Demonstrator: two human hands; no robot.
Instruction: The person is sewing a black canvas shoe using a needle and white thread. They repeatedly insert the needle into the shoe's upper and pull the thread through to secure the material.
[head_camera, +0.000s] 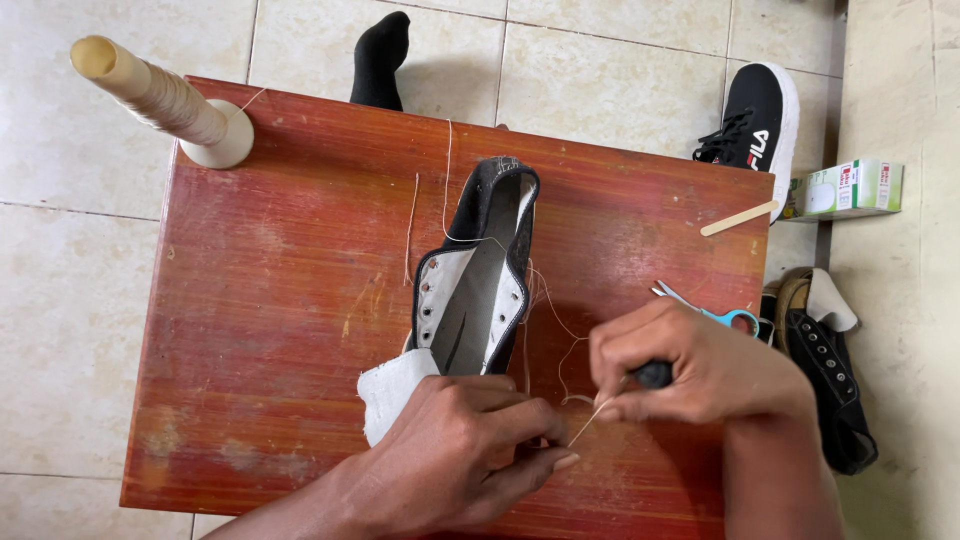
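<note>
A black shoe upper (480, 270) with white lining and eyelets lies on the red wooden table (280, 300), its toe end toward me. My left hand (460, 455) presses down on that near end and pinches a pale thread (585, 425). My right hand (700, 365) grips a black-handled tool (655, 374) and holds the same thread just right of the left fingers. More thread (448, 180) loops across the table over the upper.
A large cone of thread (160, 100) stands at the table's far left corner. Blue-handled scissors (715, 315) and a wooden stick (738, 218) lie at the right. On the tiled floor are a black-and-white sneaker (760, 115), another black shoe (825, 370), a small box (845, 188) and a sock-clad foot (380, 60).
</note>
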